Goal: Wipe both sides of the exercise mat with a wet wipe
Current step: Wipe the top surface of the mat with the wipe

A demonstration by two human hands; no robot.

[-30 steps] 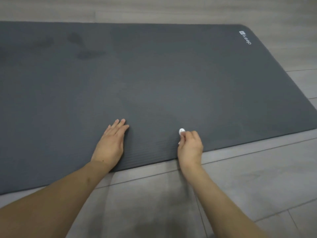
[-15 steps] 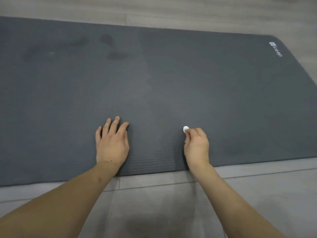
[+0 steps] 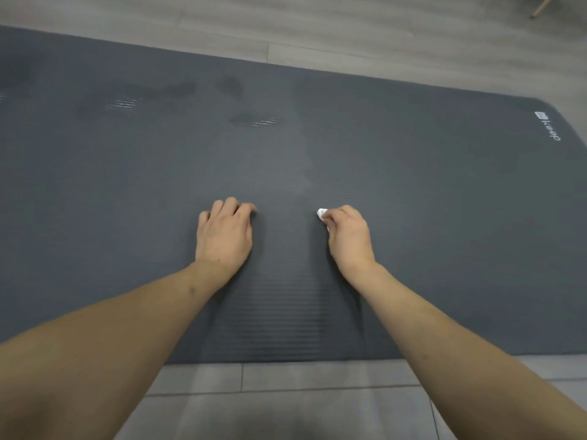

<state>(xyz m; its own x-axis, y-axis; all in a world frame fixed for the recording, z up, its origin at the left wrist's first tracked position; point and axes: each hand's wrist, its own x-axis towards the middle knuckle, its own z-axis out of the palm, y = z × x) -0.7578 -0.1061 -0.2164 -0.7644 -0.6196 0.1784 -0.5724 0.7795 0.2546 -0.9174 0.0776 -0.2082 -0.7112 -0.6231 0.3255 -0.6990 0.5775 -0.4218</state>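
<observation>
Where the mat lies: the dark grey exercise mat is spread flat on the floor, filling most of the view, its near edge running across just above the grey tiles at the bottom.
Mat surface: fine ribs run along it; darker patches with a few glints, which may be damp marks, though the view is too soft to be sure, sit toward the far left.
Logo: a white "keep" mark is printed near the far right corner of the mat.
Left hand: the left hand rests palm down on the mat, a little in from the near edge, with its fingers bent at the knuckles and the tips on the surface; it holds nothing.
Right hand: the right hand is on the mat just to the right of the left one, apart from it, fingers curled tight round a small wad.
Wet wipe: the wet wipe is bunched up inside the right hand's grip; only a small white end shows past the thumb side, down at the mat surface.
Forearms: both bare forearms reach in from the bottom corners across the near edge.
Floor beyond: pale wood-look boards lie past the far edge of the mat.
Top right corner: a light wooden leg of some furniture shows.
</observation>
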